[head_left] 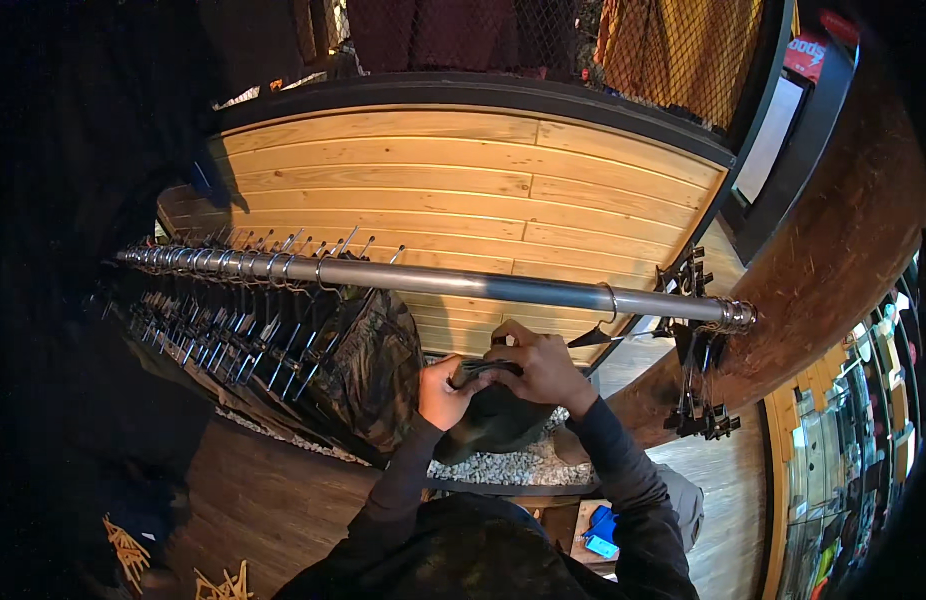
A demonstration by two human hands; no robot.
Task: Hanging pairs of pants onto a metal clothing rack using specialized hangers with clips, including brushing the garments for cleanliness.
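Observation:
My left hand (pixel 444 396) and my right hand (pixel 539 371) meet below the metal clothes rail (pixel 443 280). Between them they pinch the gathered upper edge of a dark garment (pixel 498 420), which hangs down from my fingers. Whether it is trousers or another kind of clothing cannot be made out. Left of my left hand hangs a camouflage garment (pixel 375 365), at the near end of a dense row of clothes on clip hangers (pixel 283 350). A lone hanger (pixel 595 336) dangles from the rail beyond my right hand.
Several black clip hangers (pixel 698 370) bunch at the rail's right end, against a thick brown pillar (pixel 813 270). A wood-plank panel (pixel 433 165) stands behind the rail. White pebbles (pixel 503 468) lie beneath. A blue item with a tag (pixel 601 530) rests low on the right.

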